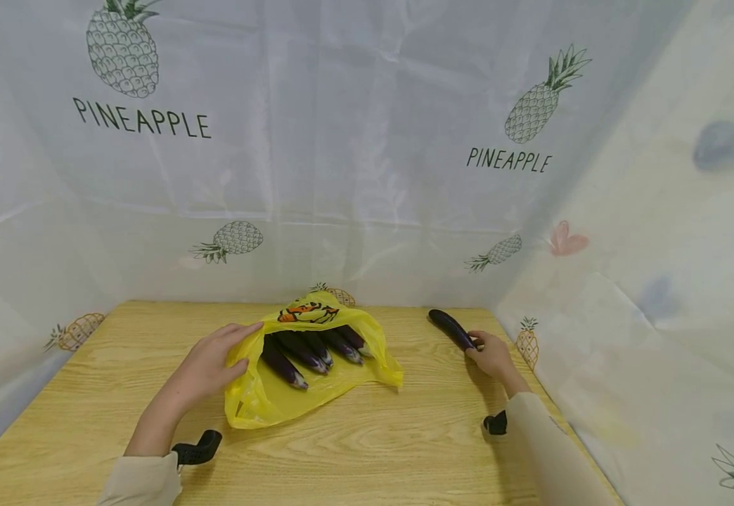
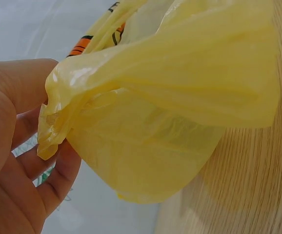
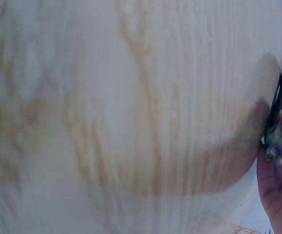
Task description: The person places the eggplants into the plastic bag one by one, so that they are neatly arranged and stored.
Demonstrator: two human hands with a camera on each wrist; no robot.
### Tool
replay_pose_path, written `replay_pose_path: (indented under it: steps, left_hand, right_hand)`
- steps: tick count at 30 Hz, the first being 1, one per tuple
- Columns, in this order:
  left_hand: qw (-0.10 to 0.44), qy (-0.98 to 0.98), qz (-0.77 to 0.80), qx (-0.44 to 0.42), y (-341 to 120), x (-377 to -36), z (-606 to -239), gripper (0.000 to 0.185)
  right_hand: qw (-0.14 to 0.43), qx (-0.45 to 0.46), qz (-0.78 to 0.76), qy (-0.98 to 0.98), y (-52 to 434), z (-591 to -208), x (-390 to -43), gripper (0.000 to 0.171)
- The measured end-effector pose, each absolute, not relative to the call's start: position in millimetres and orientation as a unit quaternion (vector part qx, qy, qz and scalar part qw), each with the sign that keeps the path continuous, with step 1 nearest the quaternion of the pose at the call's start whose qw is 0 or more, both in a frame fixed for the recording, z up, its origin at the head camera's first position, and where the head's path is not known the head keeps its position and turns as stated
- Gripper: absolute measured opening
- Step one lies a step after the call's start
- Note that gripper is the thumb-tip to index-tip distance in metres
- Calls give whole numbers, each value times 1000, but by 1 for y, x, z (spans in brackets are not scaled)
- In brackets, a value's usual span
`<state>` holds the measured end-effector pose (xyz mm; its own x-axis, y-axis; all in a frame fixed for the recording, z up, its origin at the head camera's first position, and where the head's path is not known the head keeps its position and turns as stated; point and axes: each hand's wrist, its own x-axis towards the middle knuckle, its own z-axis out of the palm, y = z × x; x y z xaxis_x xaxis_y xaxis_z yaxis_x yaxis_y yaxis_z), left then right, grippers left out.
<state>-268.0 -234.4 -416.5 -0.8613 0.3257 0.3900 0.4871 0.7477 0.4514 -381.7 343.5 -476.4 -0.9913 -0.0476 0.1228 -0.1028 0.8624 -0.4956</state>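
A yellow plastic bag (image 1: 316, 400) with an orange and black print lies on the table, its mouth facing me. Several dark purple eggplants (image 1: 282, 363) rest side by side inside, stem ends toward the opening; the bag hides their far ends. My left hand (image 1: 211, 362) holds the bag's left edge; in the left wrist view, gathered plastic sits between its thumb side and fingers. At the table's right, my right hand (image 1: 492, 356) grips a single eggplant (image 1: 449, 327) near its stem end. The right wrist view shows the green stem (image 3: 271, 152) beside the fingers.
The wood-grain table (image 1: 354, 464) runs back to a pale curtain (image 1: 342, 176) printed with pineapples. More curtain (image 1: 658, 295) hangs close along the right side. Black wrist mounts (image 1: 199, 448) stick out below both hands.
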Motion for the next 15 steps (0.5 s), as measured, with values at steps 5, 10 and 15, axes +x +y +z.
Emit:
replay_pose_path:
  steps: [5, 10, 15]
  left_hand:
    - [144, -923, -281, -220, -235, -267, -417, 65]
    - [144, -923, -280, -222, -235, -268, -417, 65]
    - [146, -923, -280, -221, -235, -267, -417, 66]
  right_hand:
    - [32, 50, 252, -966, 343, -472, -380, 54]
    - [20, 54, 261, -964, 343, -467, -376, 55]
    - [6, 48, 287, -957, 339, -464, -366, 56]
